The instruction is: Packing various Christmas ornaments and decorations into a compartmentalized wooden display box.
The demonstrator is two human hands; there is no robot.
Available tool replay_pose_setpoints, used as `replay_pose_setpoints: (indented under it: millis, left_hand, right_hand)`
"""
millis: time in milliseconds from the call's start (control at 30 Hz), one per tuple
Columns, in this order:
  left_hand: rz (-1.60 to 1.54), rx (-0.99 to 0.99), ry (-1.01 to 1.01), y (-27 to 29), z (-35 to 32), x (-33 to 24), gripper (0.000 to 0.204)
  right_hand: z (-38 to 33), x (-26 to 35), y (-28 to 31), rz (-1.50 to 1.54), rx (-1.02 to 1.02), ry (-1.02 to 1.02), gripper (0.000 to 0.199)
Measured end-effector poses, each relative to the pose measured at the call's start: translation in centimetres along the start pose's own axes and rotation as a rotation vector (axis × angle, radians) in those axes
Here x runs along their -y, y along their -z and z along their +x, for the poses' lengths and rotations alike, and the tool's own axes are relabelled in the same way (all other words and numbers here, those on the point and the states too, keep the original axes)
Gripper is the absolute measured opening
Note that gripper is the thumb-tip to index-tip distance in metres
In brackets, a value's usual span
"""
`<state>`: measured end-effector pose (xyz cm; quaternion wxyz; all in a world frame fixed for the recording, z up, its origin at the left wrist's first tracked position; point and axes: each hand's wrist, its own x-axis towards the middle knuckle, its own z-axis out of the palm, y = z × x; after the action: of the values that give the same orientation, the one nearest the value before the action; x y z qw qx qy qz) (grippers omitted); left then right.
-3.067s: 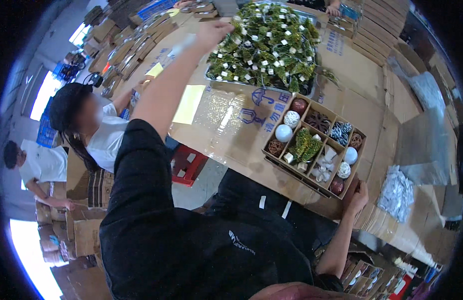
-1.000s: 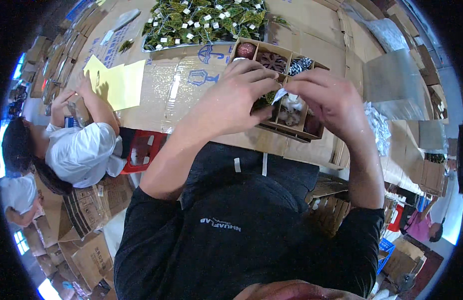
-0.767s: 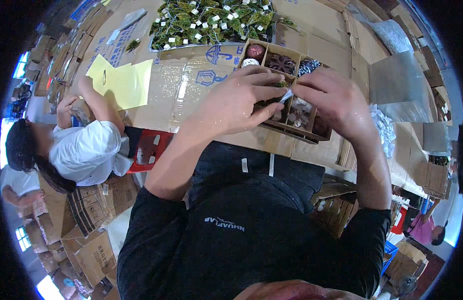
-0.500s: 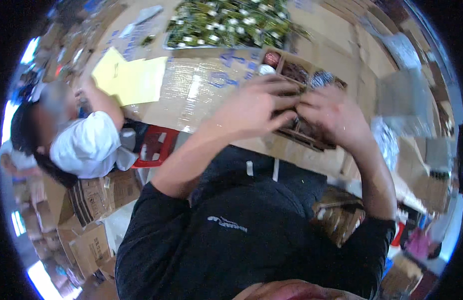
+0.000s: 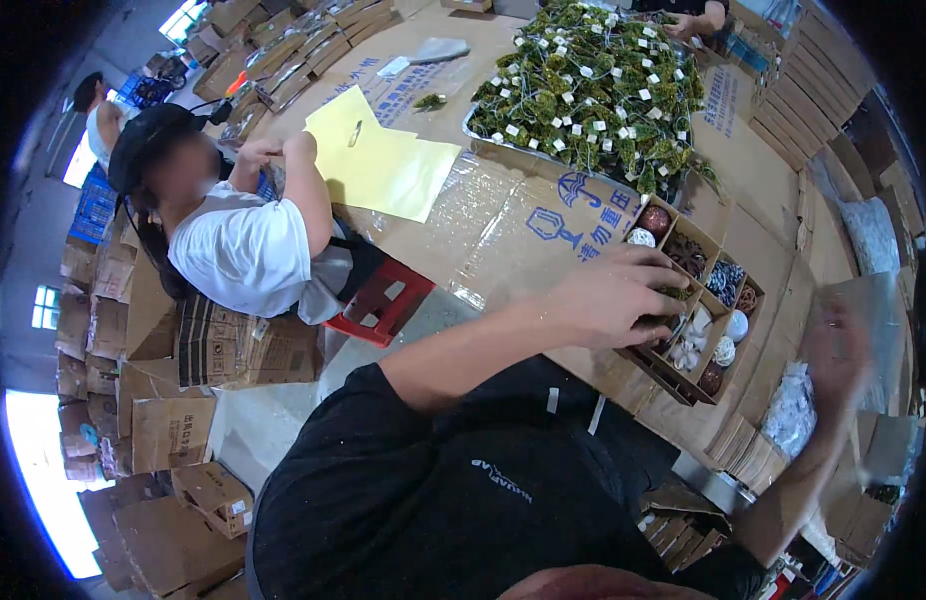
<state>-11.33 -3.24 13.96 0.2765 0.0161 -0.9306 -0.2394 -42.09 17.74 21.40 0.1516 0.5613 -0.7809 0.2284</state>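
Observation:
A cardboard box [image 5: 673, 383] with dividers stands on the table in front of me. Its compartments hold a dark red glitter ball [image 5: 655, 221], a white ball [image 5: 640, 238], a blue-and-white pine cone [image 5: 725, 281] and pale flower-like pieces [image 5: 690, 345]. Over its left half lies my left hand [image 5: 618, 297], fingers bent and apart, touching the contents. A bit of green moss [image 5: 675, 293] shows by those fingertips; the palm side is hidden. Out to the right of the box, my right hand [image 5: 839, 345] is smeared by motion, in front of clear plastic sheets [image 5: 873, 310].
A tray [image 5: 543, 155] heaped with green moss pieces bearing white tags stands beyond the box. Yellow paper [image 5: 383, 165] lies on the cardboard-covered table at left. A co-worker in a white shirt [image 5: 245, 250] sits there; another person's hand [image 5: 695, 22] is at the far side.
My hands were together over the box; the right has swung away to the right, while the left stays on the box. The whole view has turned and shifted.

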Motion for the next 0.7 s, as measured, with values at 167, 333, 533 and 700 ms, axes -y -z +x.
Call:
replay_pose_setpoints:
  millis: [167,333,533,700]
  left_hand:
    - [-0.013,0.008,-0.098,-0.7,1.2,-0.3,0.03]
    - [0.018,0.021,-0.029,-0.6,0.3,-0.3,0.026]
    - [0.061,0.063,-0.039,-0.4,0.7,-0.7,0.024]
    - [0.052,0.036,-0.042,-0.7,0.6,-0.5,0.023]
  right_hand:
    - [-4.6,-26.6,10.2,-0.83,0.008,-0.487,0.051]
    - [-4.7,-25.2,7.6,-0.574,0.467,-0.701,0.058]
    - [-5.7,-24.6,8.0,-0.493,0.194,-0.575,0.051]
    - [-5.4,-26.8,9.4,-0.332,0.249,-0.403,0.037]
